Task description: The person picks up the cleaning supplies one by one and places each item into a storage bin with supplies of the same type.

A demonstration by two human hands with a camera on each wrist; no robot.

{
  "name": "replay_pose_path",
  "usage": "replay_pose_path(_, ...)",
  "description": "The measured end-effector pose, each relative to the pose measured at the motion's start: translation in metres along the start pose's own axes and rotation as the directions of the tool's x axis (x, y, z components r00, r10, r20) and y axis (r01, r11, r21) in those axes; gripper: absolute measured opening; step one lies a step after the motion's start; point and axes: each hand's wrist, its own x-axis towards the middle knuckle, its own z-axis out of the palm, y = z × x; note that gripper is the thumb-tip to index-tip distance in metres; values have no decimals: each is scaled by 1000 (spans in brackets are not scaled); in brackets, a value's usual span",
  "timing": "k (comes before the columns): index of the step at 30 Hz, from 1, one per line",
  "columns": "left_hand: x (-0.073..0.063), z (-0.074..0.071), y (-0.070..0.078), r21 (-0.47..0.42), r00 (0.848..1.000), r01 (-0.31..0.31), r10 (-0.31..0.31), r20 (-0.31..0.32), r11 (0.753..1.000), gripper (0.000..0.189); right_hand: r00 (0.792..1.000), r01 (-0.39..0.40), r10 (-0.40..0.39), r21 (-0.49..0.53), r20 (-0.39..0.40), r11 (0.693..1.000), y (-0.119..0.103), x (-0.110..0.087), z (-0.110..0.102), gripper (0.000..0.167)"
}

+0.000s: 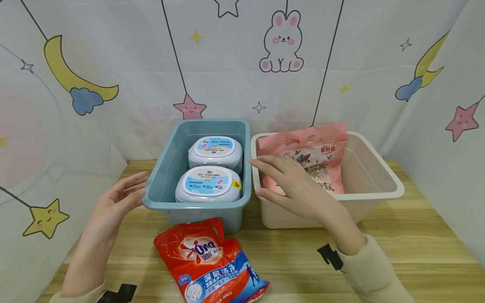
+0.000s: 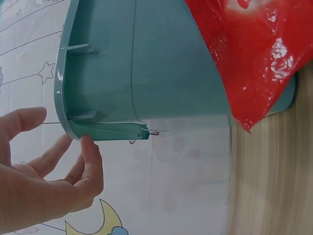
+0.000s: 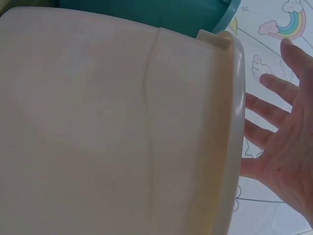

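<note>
My left hand (image 1: 119, 200) is at the front left corner of a teal plastic bin (image 1: 197, 205). Its fingers are loosely bent beside the rim; whether they touch it I cannot tell. Two white tubs with blue labels, a nearer one (image 1: 208, 185) and a farther one (image 1: 215, 151), sit inside that bin. My right hand (image 1: 293, 185), fingers spread, hovers over the front left of a cream bin (image 1: 382, 194) and grips nothing. Partly behind this hand, a pink bag (image 1: 303, 141) stands in the cream bin. A red and blue laundry powder bag (image 1: 212, 265) lies in front of the teal bin.
Both bins stand side by side on a wood-grain table (image 1: 417, 244). A white curtain (image 1: 235, 84) printed with moons, stars and a rabbit hangs behind and at the sides. Black straps sit near both sleeve cuffs.
</note>
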Motion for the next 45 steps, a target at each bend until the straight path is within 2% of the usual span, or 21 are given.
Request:
replay_pose_path(5, -3, 1, 3, 103, 1000, -6, 9, -28, 995, 45, 999, -10, 9, -13, -36, 1000, 1, -6, 1, 63)
replay_pose_path(10, -6, 3, 6, 210, 999, 23, -13, -49, 977, 48, 998, -12, 10, -22, -63, 1000, 3, -12, 4, 61)
replay_pose_path(14, -8, 4, 9, 240, 997, 56, -41, -70, 969, 49, 996, -8, 5, -32, -92, 999, 5, -17, 5, 60)
replay_pose_path(17, -10, 6, 11, 268, 996, 57, -35, -84, 962, 49, 993, 1, -6, -42, -121, 999, 7, -21, 6, 58)
replay_pose_path(25, -17, 13, 10, 343, 991, 20, 28, -133, 939, 49, 988, -11, 5, -37, -152, 999, 10, -33, 8, 55)
replay_pose_path(33, -24, 23, 11, 447, 978, 5, 89, -189, 894, 50, 976, 38, -43, -28, -212, 999, 12, -41, 10, 50)
replay_pose_path(40, -30, 33, 12, 489, 956, -71, 199, -215, 869, 49, 959, 60, -72, -52, -275, 997, 16, -52, 11, 46)
replay_pose_path(45, -33, 37, 13, 523, 945, -114, 254, -205, 845, 51, 944, 73, -83, -41, -321, 996, 21, -61, 11, 43)
